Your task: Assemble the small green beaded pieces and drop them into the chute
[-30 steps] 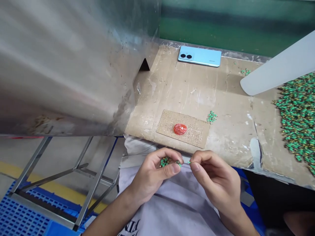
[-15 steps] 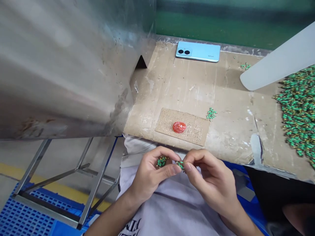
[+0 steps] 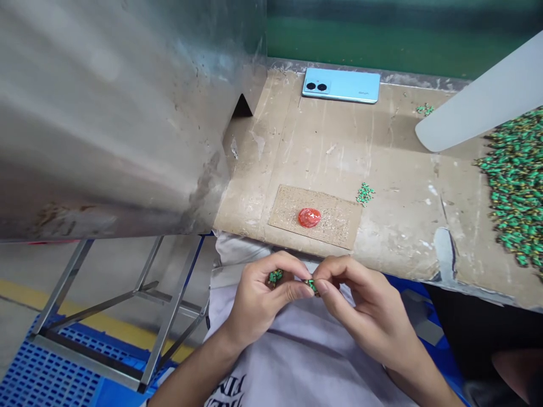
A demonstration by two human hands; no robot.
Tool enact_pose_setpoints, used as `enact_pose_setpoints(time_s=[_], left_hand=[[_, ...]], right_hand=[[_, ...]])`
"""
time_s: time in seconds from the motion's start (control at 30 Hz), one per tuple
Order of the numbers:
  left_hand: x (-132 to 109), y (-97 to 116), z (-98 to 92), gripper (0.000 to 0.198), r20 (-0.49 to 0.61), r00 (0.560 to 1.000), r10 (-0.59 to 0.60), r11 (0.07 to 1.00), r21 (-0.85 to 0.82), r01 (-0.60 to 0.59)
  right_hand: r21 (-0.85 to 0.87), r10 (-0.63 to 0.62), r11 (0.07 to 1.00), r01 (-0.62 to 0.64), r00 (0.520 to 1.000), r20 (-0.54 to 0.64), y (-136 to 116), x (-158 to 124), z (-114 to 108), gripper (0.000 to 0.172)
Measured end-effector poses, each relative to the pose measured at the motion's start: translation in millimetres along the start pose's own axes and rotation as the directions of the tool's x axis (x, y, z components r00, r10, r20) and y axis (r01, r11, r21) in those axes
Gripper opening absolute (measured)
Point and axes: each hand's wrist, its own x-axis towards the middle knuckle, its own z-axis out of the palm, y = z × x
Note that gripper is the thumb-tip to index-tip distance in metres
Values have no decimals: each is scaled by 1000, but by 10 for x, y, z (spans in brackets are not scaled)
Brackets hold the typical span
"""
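Observation:
My left hand [image 3: 265, 299] is closed around a small cluster of green and gold pieces [image 3: 275, 276] in its palm. Its thumb and forefinger pinch another small green piece [image 3: 311, 285]. From the other side the thumb and forefinger of my right hand [image 3: 360, 305] meet at that same piece, partly covering it. Both hands are in front of the bench edge, over my lap. Just beyond them lies a cardboard pad [image 3: 292, 206] with a glossy red lump [image 3: 309, 217] on it. Tiny green bits [image 3: 365, 194] are scattered beside the pad's right corner.
A large pile of green and gold pieces [image 3: 520, 192] covers the bench's right side. A pale slanted post [image 3: 479, 99] stands before it. A light blue phone [image 3: 345, 87] lies at the back. A metal panel [image 3: 127, 113] walls the left, above a metal frame [image 3: 169, 314].
My fingertips have shifted slightly around the small green piece, and less of the cluster in my left palm shows. The view has tilted a little; the bench things stay put.

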Motion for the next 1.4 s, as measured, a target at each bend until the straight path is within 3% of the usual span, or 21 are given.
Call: enact_pose_setpoints(time_s=[0.33, 0.47, 0.57, 0.83, 0.93, 1.0, 1.17, 1.3, 1.4], left_hand=[[-10, 9, -41, 9, 76, 985, 154, 973, 164, -164], [8, -19, -26, 10, 119, 940, 320, 928, 161, -336], [36, -34, -7, 14, 138, 893, 428, 884, 142, -446], [28, -46, -44, 11, 181, 842, 508, 812, 224, -539], [19, -18, -51, 6, 197, 820, 537, 780, 253, -572], [5, 27, -41, 5, 190, 842, 505, 793, 282, -540], [-61, 185, 8, 3, 160, 942, 295, 853, 399, -335], [-113, 252, 42, 11, 134, 960, 246, 846, 454, -281], [-130, 267, 69, 13, 118, 957, 264, 828, 482, -287]], right_hand=[[-17, 92, 996, -91, 976, 197, -102, 30, -147, 14], [13, 115, 992, -122, 960, 257, -128, 39, -179, 17], [47, 115, 990, -132, 957, 267, -131, 23, -174, 16], [114, 22, 992, -53, 967, 253, -91, 5, -171, 3], [90, -40, 996, 20, 972, 231, -61, -4, -173, 9], [65, -117, 992, 106, 972, 202, -44, -4, -165, 11], [-97, -332, 935, 340, 939, 90, 1, 27, -125, 16], [-254, -477, 836, 487, 873, 103, 31, 12, -115, 20], [-359, -503, 784, 507, 857, 112, 14, -31, -114, 20]])
